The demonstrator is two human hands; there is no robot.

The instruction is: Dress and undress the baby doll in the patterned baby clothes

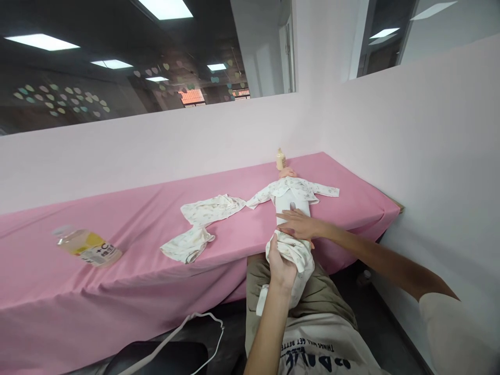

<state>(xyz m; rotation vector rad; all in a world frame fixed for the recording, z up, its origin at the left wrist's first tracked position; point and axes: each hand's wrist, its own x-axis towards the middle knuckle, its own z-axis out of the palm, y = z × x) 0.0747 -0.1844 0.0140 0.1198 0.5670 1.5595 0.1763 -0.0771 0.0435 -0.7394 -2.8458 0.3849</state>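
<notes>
A baby doll (291,191) in a white printed top lies on its back on the pink table (128,245), head toward the wall. A white diaper covers its belly. My right hand (299,224) lies flat on the doll's lower body, fingers stretched out. My left hand (282,263) is closed on the white printed trousers (297,255) bunched around the doll's legs at the table's front edge. A small baby bottle (280,159) stands just behind the doll's head.
Another white printed baby garment (201,224) lies spread to the doll's left. A plastic drink bottle with a yellow label (88,246) lies on its side at the left. A pink wall (410,135) borders the table behind and on the right. A white cable (183,325) hangs below.
</notes>
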